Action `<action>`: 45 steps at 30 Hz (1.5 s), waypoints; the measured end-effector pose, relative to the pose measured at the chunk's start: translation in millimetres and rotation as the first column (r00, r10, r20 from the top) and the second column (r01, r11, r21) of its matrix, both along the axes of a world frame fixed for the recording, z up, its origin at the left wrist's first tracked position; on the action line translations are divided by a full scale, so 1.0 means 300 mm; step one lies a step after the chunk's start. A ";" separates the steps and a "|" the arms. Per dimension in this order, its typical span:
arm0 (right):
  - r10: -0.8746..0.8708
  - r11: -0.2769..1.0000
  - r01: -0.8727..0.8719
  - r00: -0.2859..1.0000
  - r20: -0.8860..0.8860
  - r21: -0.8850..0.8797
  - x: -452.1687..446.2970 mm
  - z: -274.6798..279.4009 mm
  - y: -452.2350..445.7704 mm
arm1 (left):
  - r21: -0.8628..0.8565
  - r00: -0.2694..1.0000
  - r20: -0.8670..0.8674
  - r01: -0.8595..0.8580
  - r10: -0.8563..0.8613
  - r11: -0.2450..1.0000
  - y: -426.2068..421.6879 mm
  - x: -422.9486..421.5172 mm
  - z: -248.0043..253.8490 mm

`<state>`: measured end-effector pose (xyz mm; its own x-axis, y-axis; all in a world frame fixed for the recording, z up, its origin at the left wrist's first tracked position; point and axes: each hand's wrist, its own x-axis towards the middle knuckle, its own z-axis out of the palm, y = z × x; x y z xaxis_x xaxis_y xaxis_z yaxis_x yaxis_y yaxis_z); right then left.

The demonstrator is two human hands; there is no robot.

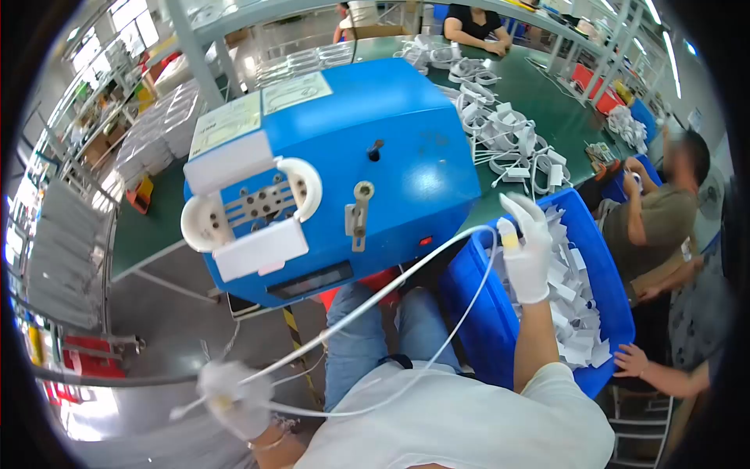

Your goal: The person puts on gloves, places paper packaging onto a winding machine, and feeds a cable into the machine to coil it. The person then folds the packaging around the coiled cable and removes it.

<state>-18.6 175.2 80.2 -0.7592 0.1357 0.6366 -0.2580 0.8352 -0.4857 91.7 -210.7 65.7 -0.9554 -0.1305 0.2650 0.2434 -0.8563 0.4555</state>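
Note:
My left hand, in a white glove and blurred by motion, is closed around a white cable at the lower left. One cable end sticks out past that hand. The cable stretches up to my right hand, where it bends back in a loop toward my body. White-gloved too, my right hand grips the cable at the bend, beside the blue bin. In front of me stands a blue machine with two curved white holders on a slotted metal plate.
White adapters and box-shaped parts fill the blue bin. Coiled white cables lie on the green table. Co-workers sit at the right and far side; one person's hand is at the bin's edge. Clear trays are stacked left.

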 end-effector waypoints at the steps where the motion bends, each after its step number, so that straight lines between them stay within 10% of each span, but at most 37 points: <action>1: 0.246 0.968 -0.247 0.969 -0.035 -0.038 0.022 0.075 -0.070 | -0.224 0.997 0.069 0.040 -0.025 0.974 0.082 -0.030 0.019; 3: 0.742 0.668 -0.741 0.670 -0.009 -0.070 0.047 0.136 -0.208 | -0.488 0.994 0.064 0.111 -0.091 0.866 0.189 -0.089 0.052; 5: 0.879 0.459 -0.808 0.354 0.320 -0.368 0.087 0.135 -0.307 | -0.676 0.985 0.163 0.154 -0.059 0.721 0.213 -0.150 0.126; 10: 0.644 0.763 -0.566 0.701 0.306 -0.311 0.021 0.081 -0.226 | -0.644 0.889 0.195 -0.203 0.415 0.737 0.067 -0.243 0.153; 20: 0.598 0.767 -0.472 0.770 0.221 -0.434 0.004 0.111 -0.211 | -0.718 0.862 0.160 -0.232 0.480 0.656 -0.028 -0.297 0.217; 25: 0.767 0.641 -0.709 0.572 0.292 -0.296 0.038 0.148 -0.238 | -0.761 0.923 0.061 -0.203 0.379 0.616 -0.105 -0.264 0.245; 37: 0.515 0.829 -0.450 0.846 0.141 -0.332 -0.053 0.140 -0.196 | -0.769 0.840 0.125 -0.255 0.529 0.587 -0.003 -0.377 0.226; 45: 0.388 0.908 -0.376 0.921 0.034 -0.185 -0.154 0.226 -0.075 | -0.835 0.730 -0.290 -0.509 0.618 0.209 0.016 -0.373 0.159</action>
<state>-64.7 152.8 148.0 -0.8154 -0.0711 0.5745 -0.5018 0.5816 -0.6403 -20.3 -206.0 113.3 -0.7520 -0.4172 0.5103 0.4061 0.3164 0.8573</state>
